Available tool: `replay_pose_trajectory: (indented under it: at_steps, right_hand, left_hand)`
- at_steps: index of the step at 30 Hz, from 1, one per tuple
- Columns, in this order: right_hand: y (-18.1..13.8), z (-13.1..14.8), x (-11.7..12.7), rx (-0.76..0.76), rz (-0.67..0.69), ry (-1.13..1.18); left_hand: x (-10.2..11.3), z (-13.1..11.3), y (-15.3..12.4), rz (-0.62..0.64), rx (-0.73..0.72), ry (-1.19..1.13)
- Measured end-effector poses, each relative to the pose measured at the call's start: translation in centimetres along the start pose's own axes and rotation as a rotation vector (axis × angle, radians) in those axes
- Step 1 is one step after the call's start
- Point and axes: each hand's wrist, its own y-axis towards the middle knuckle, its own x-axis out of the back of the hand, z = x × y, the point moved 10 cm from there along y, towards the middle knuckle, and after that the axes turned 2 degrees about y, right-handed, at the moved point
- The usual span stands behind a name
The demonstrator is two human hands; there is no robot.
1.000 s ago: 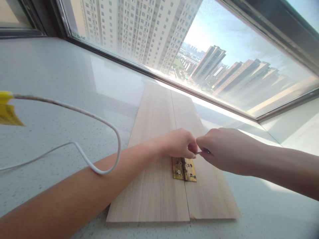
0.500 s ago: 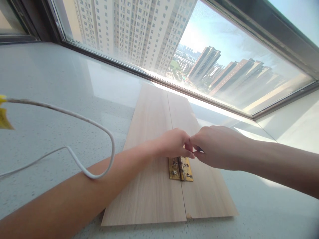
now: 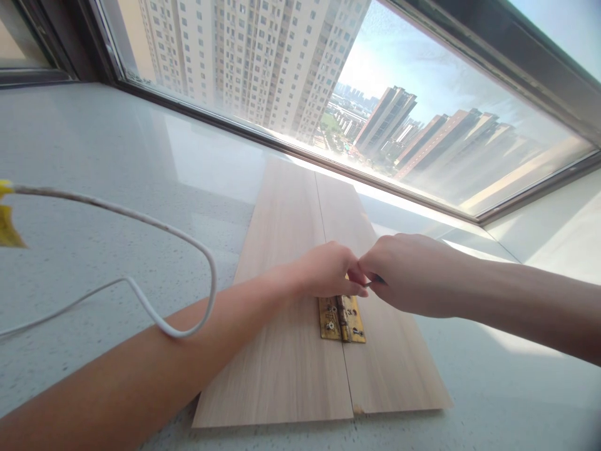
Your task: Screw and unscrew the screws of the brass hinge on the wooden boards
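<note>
The brass hinge (image 3: pixel 342 318) lies flat across the seam of the two wooden boards (image 3: pixel 282 363), with its screws showing on both leaves. Your two hands meet just above the upper end of the hinge and touch each other there. Your left hand (image 3: pixel 328 270) is curled, with its fingertips pressed down at the top edge of the hinge. I cannot tell if it holds something or only presses. Your right hand (image 3: pixel 404 272) is closed in a pinch on a thin dark thing (image 3: pixel 377 283), which points toward your left fingers. It is too small to say what it is.

The risks, as I judge them:
- The point of the thin thing is very close to your left fingertips, so a slip could prick them.
- The boards lie loose on the pale sill (image 3: pixel 94 156). A sideways push at the hinge could open the seam or slide them.
- The white cable (image 3: pixel 188 241), well to the left of the hinge, hangs over your left forearm and could drag if that arm moves.
</note>
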Motion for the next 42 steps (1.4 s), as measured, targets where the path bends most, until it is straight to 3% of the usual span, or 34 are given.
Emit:
replay_pose_trajectory:
  at_steps: [4,8,15,24,33,42]
  right_hand:
    - [0.0,0.1,0.2,-0.009,0.021,-0.041]
    - [-0.6,1.3,0.5,0.089,-0.067,-0.192]
    - [-0.9,2.5,-0.2,0.214,-0.087,-0.301]
    - [0.0,1.7,-0.6,0.140,-0.038,-0.223]
    - [-0.1,1.3,-0.6,0.081,-0.008,-0.093]
    - [0.8,1.8,0.0,0.101,0.034,-0.130]
  left_hand:
    - [-0.1,-0.1,-0.1,-0.008,0.005,-0.032]
    - [-0.2,-0.3,-0.1,-0.001,-0.038,-0.038]
    - [-0.2,-0.3,0.0,0.000,-0.071,-0.039]
    - [-0.1,-0.2,-0.2,0.018,-0.012,-0.051]
    - [-0.4,-0.4,0.0,0.023,-0.041,-0.016]
    - [0.0,0.0,-0.2,0.000,-0.073,-0.021]
